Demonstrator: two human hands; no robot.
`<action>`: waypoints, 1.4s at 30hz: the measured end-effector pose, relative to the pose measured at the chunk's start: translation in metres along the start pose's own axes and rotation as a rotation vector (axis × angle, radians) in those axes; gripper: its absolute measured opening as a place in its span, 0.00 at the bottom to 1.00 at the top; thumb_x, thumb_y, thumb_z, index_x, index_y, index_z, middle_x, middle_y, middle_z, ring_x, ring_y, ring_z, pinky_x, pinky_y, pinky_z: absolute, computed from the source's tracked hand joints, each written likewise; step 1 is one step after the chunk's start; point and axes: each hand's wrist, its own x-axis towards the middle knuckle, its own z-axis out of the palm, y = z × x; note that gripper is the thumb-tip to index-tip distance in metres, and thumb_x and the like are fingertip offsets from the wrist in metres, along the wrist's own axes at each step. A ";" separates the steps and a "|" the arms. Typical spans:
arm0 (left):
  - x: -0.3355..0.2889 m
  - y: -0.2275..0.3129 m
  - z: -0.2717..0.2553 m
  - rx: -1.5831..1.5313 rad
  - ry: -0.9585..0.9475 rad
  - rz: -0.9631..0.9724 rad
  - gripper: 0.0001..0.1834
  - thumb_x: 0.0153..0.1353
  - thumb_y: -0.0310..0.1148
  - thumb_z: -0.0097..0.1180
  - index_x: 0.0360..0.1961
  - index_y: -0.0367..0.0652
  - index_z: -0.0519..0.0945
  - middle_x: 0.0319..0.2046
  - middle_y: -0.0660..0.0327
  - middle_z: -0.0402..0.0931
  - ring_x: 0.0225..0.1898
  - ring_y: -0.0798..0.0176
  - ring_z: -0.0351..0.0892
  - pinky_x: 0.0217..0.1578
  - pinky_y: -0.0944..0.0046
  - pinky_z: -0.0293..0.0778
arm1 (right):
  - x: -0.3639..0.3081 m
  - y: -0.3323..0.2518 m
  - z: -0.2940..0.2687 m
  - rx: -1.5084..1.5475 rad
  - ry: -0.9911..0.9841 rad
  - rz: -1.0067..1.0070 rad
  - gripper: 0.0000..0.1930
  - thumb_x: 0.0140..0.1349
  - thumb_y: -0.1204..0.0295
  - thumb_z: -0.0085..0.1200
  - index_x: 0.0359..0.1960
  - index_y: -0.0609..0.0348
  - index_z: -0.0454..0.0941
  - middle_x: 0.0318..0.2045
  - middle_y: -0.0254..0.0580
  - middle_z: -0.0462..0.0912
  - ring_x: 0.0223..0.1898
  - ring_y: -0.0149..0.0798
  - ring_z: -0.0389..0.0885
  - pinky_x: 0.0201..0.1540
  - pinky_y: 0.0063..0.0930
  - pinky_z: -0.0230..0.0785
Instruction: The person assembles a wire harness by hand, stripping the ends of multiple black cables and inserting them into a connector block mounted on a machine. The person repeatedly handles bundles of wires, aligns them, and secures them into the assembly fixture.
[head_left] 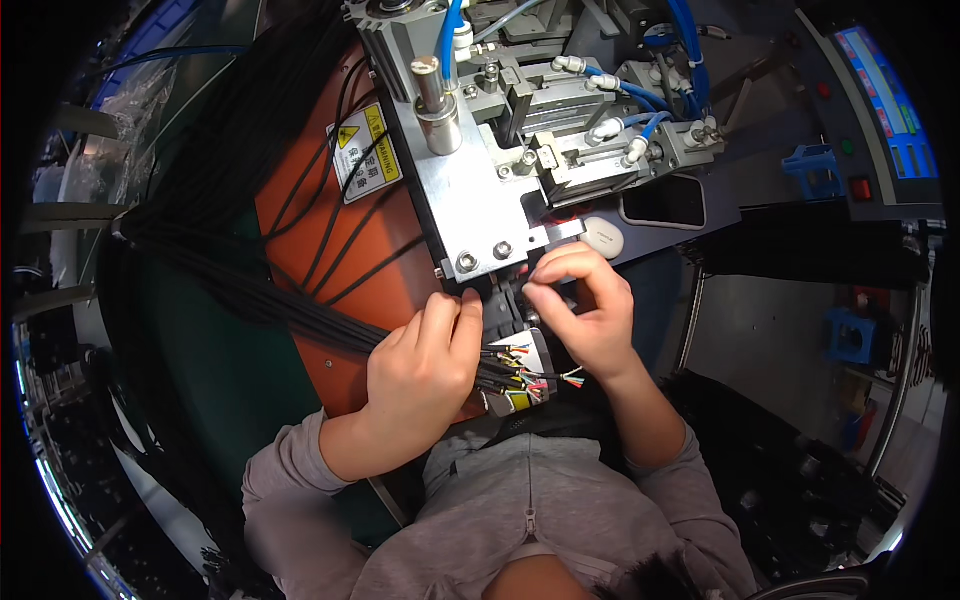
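My left hand [425,360] is closed in a pinch at the front edge of the machine's metal plate [470,215]. Its fingertips are partly hidden, so what they grip cannot be made out. Across from it, my right hand [592,310] has thumb and forefinger pinched together beside a dark fixture [503,308] under the plate; anything between them is too small to tell. A bundle of black cables [330,322] runs in from the left and passes beneath my left hand. Its stripped ends [520,378] fan out between my wrists, showing thin coloured wires.
Pneumatic cylinders [590,150] with blue hoses stand on the machine. Behind my right hand lie a white rounded case [602,238] and a phone [664,202]. A warning label [364,155] sits on the orange surface [345,270]. A lit screen [880,100] is at far right.
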 end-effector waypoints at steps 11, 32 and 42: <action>0.006 -0.009 -0.002 -0.131 0.218 0.297 0.17 0.51 0.28 0.57 0.44 0.35 0.80 0.33 0.61 0.75 0.24 0.70 0.71 0.22 0.72 0.65 | 0.006 -0.019 -0.014 0.120 -0.257 -0.358 0.11 0.44 0.75 0.69 0.30 0.61 0.82 0.29 0.39 0.82 0.33 0.40 0.80 0.37 0.30 0.72; 0.009 -0.010 0.004 -0.354 0.287 0.215 0.11 0.50 0.27 0.64 0.34 0.33 0.80 0.22 0.59 0.74 0.19 0.64 0.74 0.17 0.68 0.66 | -0.005 -0.035 0.003 0.333 -0.010 0.217 0.04 0.53 0.79 0.63 0.29 0.65 0.80 0.30 0.42 0.81 0.33 0.33 0.78 0.38 0.24 0.69; 0.005 -0.005 0.009 -0.155 0.246 0.182 0.06 0.51 0.27 0.60 0.30 0.37 0.78 0.20 0.65 0.64 0.18 0.70 0.66 0.14 0.70 0.56 | 0.000 -0.037 0.009 -0.438 0.152 -0.302 0.07 0.46 0.79 0.64 0.26 0.61 0.77 0.25 0.41 0.77 0.29 0.42 0.74 0.36 0.31 0.67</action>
